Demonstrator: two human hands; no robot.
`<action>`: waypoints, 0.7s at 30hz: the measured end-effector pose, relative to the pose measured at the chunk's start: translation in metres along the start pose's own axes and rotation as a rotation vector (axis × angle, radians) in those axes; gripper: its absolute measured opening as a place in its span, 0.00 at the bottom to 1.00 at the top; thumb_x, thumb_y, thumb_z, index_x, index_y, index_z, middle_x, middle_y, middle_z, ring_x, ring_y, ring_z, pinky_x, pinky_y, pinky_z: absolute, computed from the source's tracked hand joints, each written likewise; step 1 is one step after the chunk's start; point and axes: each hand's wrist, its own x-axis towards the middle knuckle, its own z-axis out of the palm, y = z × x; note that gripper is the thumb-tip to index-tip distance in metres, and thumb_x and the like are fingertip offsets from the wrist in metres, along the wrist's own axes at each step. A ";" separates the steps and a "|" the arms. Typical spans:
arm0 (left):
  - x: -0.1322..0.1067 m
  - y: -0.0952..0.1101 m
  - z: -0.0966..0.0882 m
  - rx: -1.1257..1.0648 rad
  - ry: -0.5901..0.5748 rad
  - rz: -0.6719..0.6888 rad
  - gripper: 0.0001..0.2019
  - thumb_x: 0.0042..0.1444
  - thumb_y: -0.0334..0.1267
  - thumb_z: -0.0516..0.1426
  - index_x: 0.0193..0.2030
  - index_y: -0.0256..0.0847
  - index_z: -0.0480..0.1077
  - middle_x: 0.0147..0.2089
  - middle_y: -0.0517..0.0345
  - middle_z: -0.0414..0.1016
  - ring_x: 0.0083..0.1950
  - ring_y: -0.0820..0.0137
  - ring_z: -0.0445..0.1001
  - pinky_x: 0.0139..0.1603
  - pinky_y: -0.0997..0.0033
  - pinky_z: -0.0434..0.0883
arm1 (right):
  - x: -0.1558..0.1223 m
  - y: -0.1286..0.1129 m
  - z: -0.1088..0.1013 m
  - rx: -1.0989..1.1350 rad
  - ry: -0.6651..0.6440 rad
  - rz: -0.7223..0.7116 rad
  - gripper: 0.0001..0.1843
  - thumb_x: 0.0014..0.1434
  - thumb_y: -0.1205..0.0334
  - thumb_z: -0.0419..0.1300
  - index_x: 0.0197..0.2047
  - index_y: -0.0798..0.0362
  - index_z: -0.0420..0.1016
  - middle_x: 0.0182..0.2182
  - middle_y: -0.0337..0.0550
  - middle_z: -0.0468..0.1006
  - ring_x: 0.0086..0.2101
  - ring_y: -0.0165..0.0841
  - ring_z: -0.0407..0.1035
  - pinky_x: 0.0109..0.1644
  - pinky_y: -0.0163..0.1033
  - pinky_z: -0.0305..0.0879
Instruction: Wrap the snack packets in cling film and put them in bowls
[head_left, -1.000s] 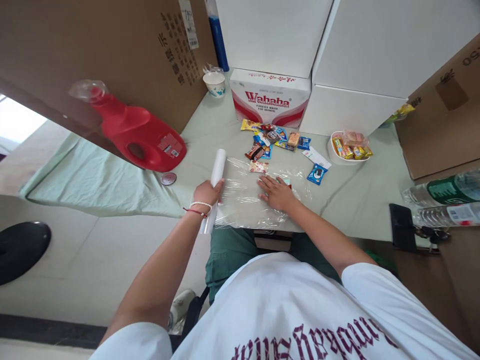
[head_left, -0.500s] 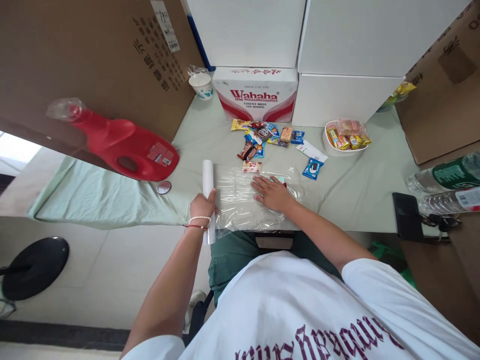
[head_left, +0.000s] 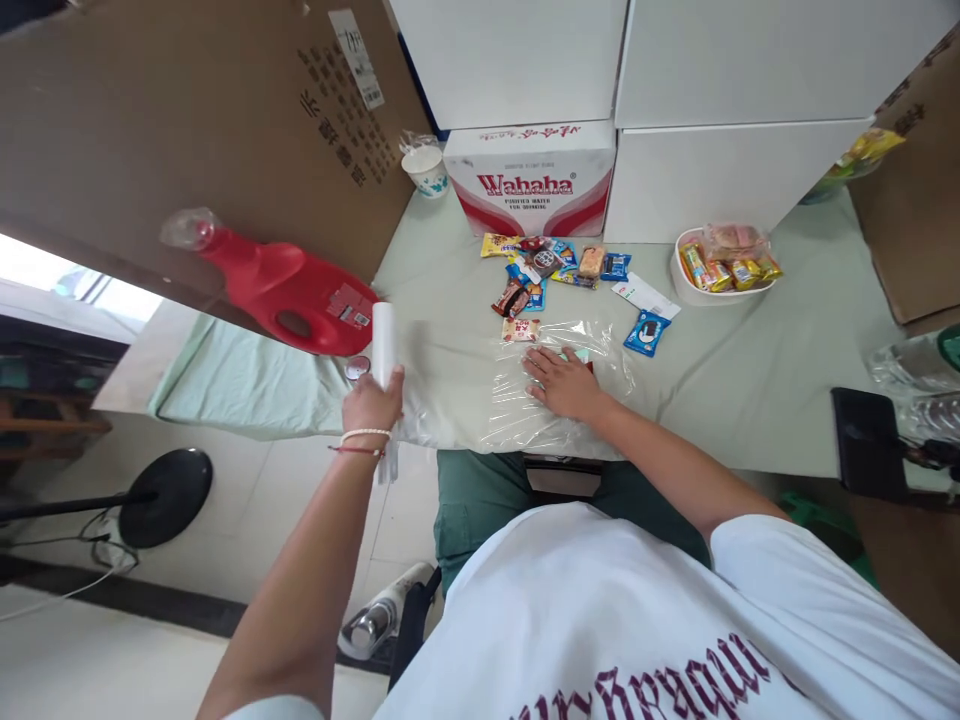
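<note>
Head view: your left hand (head_left: 373, 402) is closed around the white roll (head_left: 384, 335), whose near end reaches past the table edge at six o'clock. Your right hand (head_left: 564, 385) lies open, palm down, on the clear film (head_left: 517, 410), at three o'clock from the roll. Part of a small packet (head_left: 581, 355) shows at one o'clock from that hand; the rest is hidden. I can't tell whether the film is joined to the roll.

Press evenly through the whole right palm so the sheet doesn't slide; thin film like this will probably cling and crease if you let it go slack. Hold the roll square to the sheet, without twisting your wrist. Mind the round disc (head_left: 358, 368) and red jug (head_left: 300, 290), both near eleven o'clock from your left hand, and the cream packet (head_left: 520, 330) at the film's edge, eleven o'clock from your right.
</note>
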 end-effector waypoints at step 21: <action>-0.011 0.023 0.016 -0.197 0.362 0.277 0.24 0.67 0.45 0.46 0.60 0.29 0.69 0.64 0.31 0.68 0.70 0.48 0.63 0.73 0.47 0.59 | 0.008 -0.010 -0.058 0.112 -0.005 0.069 0.33 0.76 0.43 0.40 0.74 0.50 0.62 0.74 0.52 0.59 0.72 0.53 0.51 0.74 0.74 0.37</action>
